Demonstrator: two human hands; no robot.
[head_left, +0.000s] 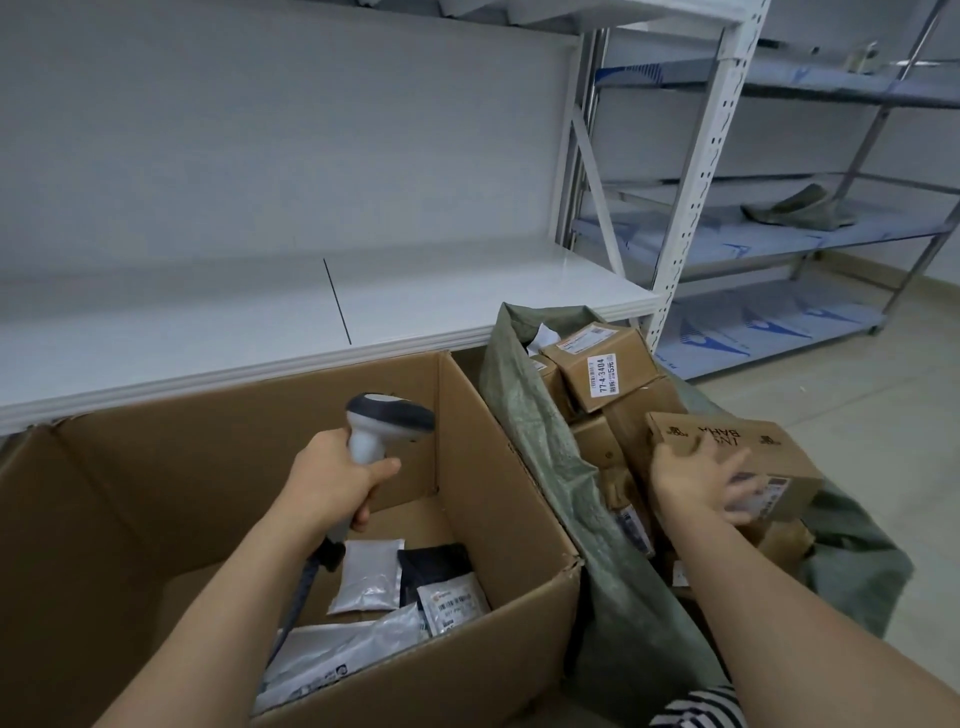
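My left hand (337, 478) grips the handle of a white and grey barcode scanner (387, 421), held over a large open cardboard box (498, 467); its dark cable hangs down into the box. My right hand (701, 480) holds a small brown parcel (769, 447) with a printed label, above a green woven sack (524, 415) full of brown parcels. One parcel in the sack (602, 366) bears a white sticker reading 77-4-3404.
Several grey, white and black mailer bags (374, 577) lie in the bottom of the big box. A low white shelf (311, 312) runs behind the box and sack. A metal rack (691, 197) with blue-lined shelves stands at the right, over pale floor (857, 395).
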